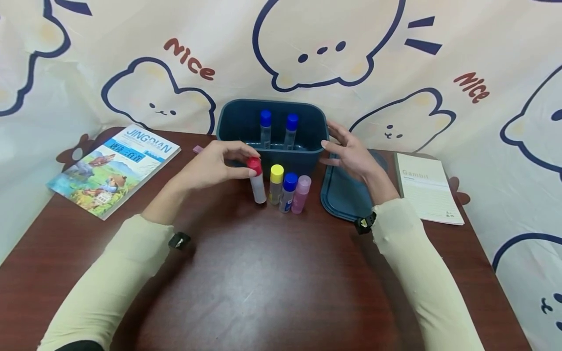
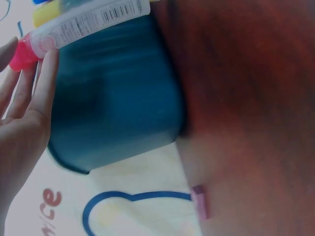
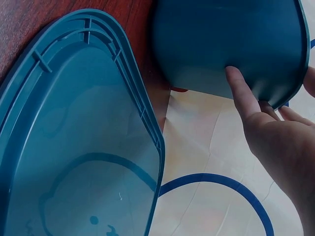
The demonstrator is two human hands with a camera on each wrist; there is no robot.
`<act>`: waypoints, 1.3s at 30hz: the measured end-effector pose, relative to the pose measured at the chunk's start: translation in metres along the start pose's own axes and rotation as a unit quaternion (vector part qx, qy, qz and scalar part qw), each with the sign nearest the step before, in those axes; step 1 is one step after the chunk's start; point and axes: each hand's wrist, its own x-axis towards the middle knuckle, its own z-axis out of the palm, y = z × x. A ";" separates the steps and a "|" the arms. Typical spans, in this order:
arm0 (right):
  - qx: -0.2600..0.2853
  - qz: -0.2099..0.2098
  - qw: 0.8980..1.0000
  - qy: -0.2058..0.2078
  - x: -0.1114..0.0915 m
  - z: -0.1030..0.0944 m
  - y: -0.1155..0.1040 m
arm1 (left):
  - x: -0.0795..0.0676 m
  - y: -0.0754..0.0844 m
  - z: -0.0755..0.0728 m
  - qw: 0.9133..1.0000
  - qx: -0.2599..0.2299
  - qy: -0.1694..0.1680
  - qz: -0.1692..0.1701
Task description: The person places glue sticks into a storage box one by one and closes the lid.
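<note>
My left hand pinches the red cap of a small white bottle between thumb and fingers; in the left wrist view its barcode label shows. The bottle is upright, in front of a dark teal bin. Beside it stand a yellow-capped bottle, a blue-capped bottle and a pink bottle. Two more blue-capped bottles, a left one and a right one, stand inside the bin. My right hand rests on the bin's right side, fingers fairly straight, thumb at the rim.
A teal lid lies on the brown table under my right forearm. At the left is a colourful magazine, at the right a pale notebook. A small pink item lies left of the bin. Patterned cloth hangs behind.
</note>
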 end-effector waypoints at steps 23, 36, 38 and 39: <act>0.003 0.001 1.000 0.003 0.000 -0.001 0.000 | -0.008 0.021 -0.031 0.977 -0.169 0.122 0.051; 0.005 0.000 1.000 0.003 0.002 -0.002 0.000 | -0.005 0.028 -0.043 0.917 -0.325 0.173 0.155; 0.006 -0.001 1.000 0.003 0.002 -0.002 0.000 | -0.004 0.029 -0.043 0.908 -0.337 0.190 0.163; 0.006 -0.001 1.000 0.002 0.002 -0.002 0.000 | -0.002 0.029 -0.044 0.904 -0.338 0.201 0.167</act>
